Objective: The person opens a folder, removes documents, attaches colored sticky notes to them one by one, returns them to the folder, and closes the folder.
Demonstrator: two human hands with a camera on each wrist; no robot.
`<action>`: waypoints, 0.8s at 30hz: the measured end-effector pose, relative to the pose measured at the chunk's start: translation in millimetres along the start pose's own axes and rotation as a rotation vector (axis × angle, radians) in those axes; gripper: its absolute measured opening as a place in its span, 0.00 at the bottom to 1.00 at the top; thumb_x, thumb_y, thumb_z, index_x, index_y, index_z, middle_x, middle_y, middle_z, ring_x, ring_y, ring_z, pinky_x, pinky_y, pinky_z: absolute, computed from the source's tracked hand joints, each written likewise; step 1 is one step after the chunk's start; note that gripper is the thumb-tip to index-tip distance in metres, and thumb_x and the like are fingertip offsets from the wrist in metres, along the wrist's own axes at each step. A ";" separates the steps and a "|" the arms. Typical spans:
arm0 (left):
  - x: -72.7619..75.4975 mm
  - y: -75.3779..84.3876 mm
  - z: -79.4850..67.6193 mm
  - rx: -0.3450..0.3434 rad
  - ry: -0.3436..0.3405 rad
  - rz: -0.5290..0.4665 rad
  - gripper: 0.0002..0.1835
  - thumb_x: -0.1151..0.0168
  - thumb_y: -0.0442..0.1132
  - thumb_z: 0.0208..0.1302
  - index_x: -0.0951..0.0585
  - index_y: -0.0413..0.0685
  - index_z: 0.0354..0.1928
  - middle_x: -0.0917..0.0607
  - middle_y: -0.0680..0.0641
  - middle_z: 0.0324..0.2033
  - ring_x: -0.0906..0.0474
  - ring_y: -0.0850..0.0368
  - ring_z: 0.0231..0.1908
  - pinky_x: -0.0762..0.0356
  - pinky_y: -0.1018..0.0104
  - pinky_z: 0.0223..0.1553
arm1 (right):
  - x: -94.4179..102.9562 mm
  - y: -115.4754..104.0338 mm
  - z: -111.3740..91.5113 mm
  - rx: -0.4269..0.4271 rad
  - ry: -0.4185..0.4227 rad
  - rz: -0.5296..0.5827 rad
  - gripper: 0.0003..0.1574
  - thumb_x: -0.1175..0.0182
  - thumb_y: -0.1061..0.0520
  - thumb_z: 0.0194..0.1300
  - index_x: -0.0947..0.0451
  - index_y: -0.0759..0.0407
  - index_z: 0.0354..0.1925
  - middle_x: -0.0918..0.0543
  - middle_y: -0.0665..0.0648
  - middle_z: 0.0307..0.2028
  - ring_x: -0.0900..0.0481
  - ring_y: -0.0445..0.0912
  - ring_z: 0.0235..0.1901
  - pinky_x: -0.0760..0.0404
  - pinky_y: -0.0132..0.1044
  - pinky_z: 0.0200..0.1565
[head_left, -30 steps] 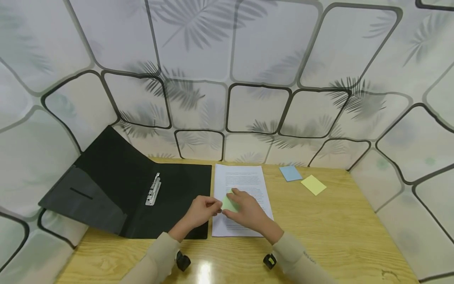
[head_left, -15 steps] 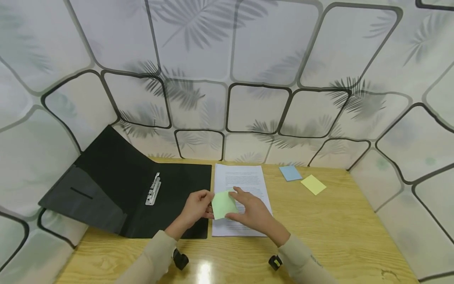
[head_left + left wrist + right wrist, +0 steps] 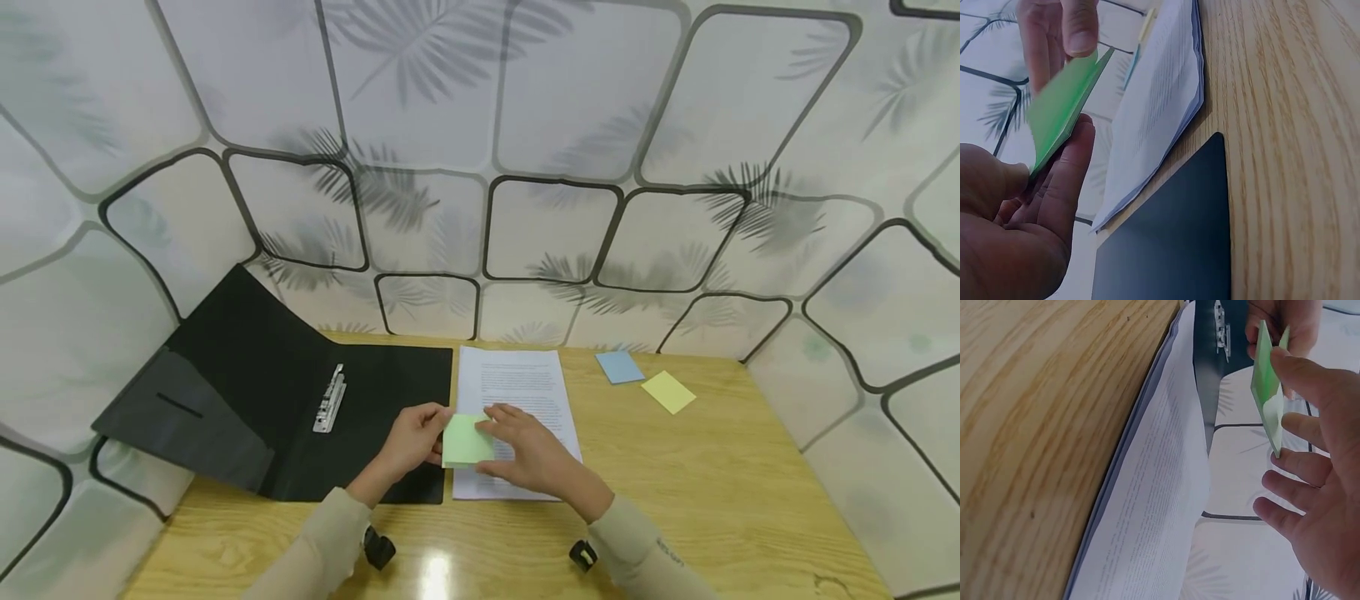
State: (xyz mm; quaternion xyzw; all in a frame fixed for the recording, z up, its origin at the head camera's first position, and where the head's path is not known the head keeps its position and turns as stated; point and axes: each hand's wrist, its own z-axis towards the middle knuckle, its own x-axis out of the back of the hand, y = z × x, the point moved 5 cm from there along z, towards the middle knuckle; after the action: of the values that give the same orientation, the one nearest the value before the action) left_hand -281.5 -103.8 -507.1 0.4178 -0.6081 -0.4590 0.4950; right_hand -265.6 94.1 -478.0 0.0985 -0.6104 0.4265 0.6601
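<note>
**Layers stood apart on the green sticky pad (image 3: 467, 437)**

Nearest us, the left hand (image 3: 408, 437) pinched the pad at its left edge; the right hand (image 3: 531, 450) lay loosely spread, thumb and fingertips at the right edge. From above, we saw the pad held across the left edge of the printed papers (image 3: 519, 379). We judged the step to be separating a layer; the next move called for a firm left grip and a gentle rightward pull. The black binder (image 3: 397, 383) sat just left of the papers, its left cover tilted up, so we found more room rightward over the table (image 3: 675, 483). Farther right, the blue note (image 3: 619, 367) and yellow note (image 3: 668, 392) lay near the wall (image 3: 525, 308).
</note>
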 end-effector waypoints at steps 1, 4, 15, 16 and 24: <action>0.3 -0.2 -0.1 -0.002 0.003 0.004 0.16 0.45 0.41 0.83 0.14 0.35 0.51 0.14 0.44 0.29 0.17 0.59 0.22 0.11 0.61 0.26 | 0.3 -0.6 -0.2 0.003 0.001 0.006 0.34 0.26 0.46 0.67 0.18 0.58 0.66 0.23 0.66 0.71 0.27 0.64 0.72 0.24 0.62 0.69; 1.4 -0.9 -0.3 -0.002 0.008 0.009 0.15 0.44 0.41 0.82 0.14 0.36 0.51 0.14 0.45 0.29 0.17 0.60 0.23 0.12 0.63 0.26 | 1.7 -2.2 -0.3 0.020 0.012 0.023 0.27 0.32 0.51 0.70 0.17 0.59 0.64 0.22 0.68 0.70 0.26 0.64 0.72 0.24 0.62 0.69; 2.5 -7.6 -2.7 0.087 -0.112 -0.168 0.22 0.53 0.43 0.86 0.21 0.33 0.66 0.12 0.46 0.34 0.12 0.59 0.29 0.10 0.65 0.33 | 7.8 -2.7 3.4 0.121 0.167 -0.017 0.12 0.33 0.63 0.71 0.11 0.59 0.51 0.10 0.63 0.55 0.14 0.57 0.58 0.15 0.55 0.60; 2.1 -8.4 -3.7 0.104 -0.141 -0.216 0.23 0.55 0.42 0.87 0.24 0.33 0.70 0.11 0.45 0.37 0.11 0.59 0.31 0.10 0.64 0.36 | 8.9 -2.0 4.3 0.119 0.187 -0.014 0.11 0.33 0.63 0.71 0.11 0.59 0.50 0.09 0.61 0.52 0.12 0.55 0.56 0.14 0.54 0.58; 0.0 -9.6 -10.3 0.117 -0.288 -0.311 0.31 0.46 0.34 0.79 0.37 0.33 0.79 0.12 0.33 0.56 0.09 0.51 0.46 0.11 0.51 0.53 | 12.2 3.3 7.5 0.034 0.251 0.013 0.07 0.33 0.64 0.71 0.10 0.61 0.45 0.07 0.58 0.45 0.08 0.51 0.47 0.11 0.48 0.52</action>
State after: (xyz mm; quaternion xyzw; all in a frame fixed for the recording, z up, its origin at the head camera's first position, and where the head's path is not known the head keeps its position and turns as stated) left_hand -270.9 -107.4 -515.6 0.4647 -0.6263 -0.5487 0.3014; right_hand -274.7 96.7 -466.7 0.0515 -0.5164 0.4499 0.7268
